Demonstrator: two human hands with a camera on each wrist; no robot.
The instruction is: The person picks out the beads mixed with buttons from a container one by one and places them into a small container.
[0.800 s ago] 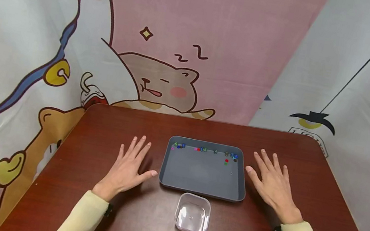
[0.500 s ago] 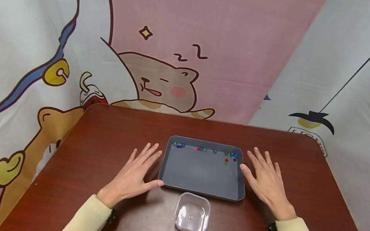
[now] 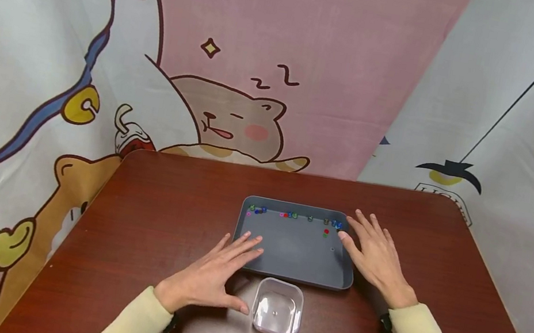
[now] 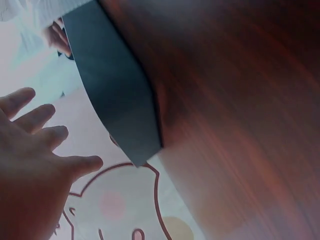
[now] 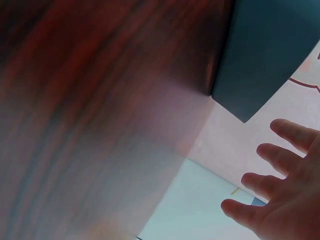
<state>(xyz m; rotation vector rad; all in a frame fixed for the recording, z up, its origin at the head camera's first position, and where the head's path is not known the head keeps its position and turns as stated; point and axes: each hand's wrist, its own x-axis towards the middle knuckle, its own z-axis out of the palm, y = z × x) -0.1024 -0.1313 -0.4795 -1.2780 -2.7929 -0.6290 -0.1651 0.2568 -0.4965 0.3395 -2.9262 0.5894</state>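
A shallow grey tray (image 3: pixel 285 251) lies on the table, with several small coloured beads (image 3: pixel 294 216) mostly along its far side. In front of it stands a clear plastic box (image 3: pixel 277 309). My left hand (image 3: pixel 210 274) hovers with spread fingers over the tray's near left corner, its thumb close to the box's left side. Fingers extended, my right hand (image 3: pixel 375 257) is at the tray's right edge, its thumb tip above the rim. In both wrist views the tray's outer wall (image 4: pixel 112 85) shows beside the hand, and neither hand holds anything.
The dark red wooden table (image 3: pixel 174 187) reaches to a cartoon-printed cloth (image 3: pixel 344 74) hanging behind and at both sides. The tray's near edge and the box are close together.
My left hand has moved right and nearer, toward the clear box and over the tray's corner. My right hand has shifted left to the tray's right edge. The tray and box have stayed put.
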